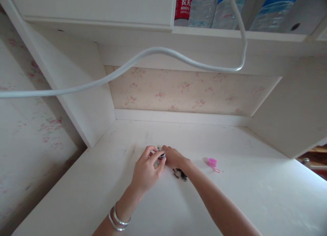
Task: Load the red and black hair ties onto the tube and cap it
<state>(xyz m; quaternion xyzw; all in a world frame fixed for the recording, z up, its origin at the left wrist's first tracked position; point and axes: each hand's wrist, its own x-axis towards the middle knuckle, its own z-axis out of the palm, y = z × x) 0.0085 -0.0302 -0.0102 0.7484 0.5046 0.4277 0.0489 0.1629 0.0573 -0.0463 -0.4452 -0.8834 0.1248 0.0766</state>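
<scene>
Between the fingertips of my left hand (147,169) is a small round silver-and-black object (161,155), too small to name surely. My right hand (173,157) sits close against it on the right, its fingers curled and their tips hidden, so what they grip does not show. Under the left fingers peeks a small yellow-and-blue patch (156,164), mostly covered. Beside my right wrist lies a little heap of black cords or straps (182,175). Farther right on the white desk (242,195) rests a pink ring-shaped piece (212,162) with a thin loop.
A white cable (158,50) runs across the upper view, in front of the cabinet (102,7). Bottles (204,9) stand on the shelf overhead. Side panels (74,82) and a low back strip (178,116) bound the desk.
</scene>
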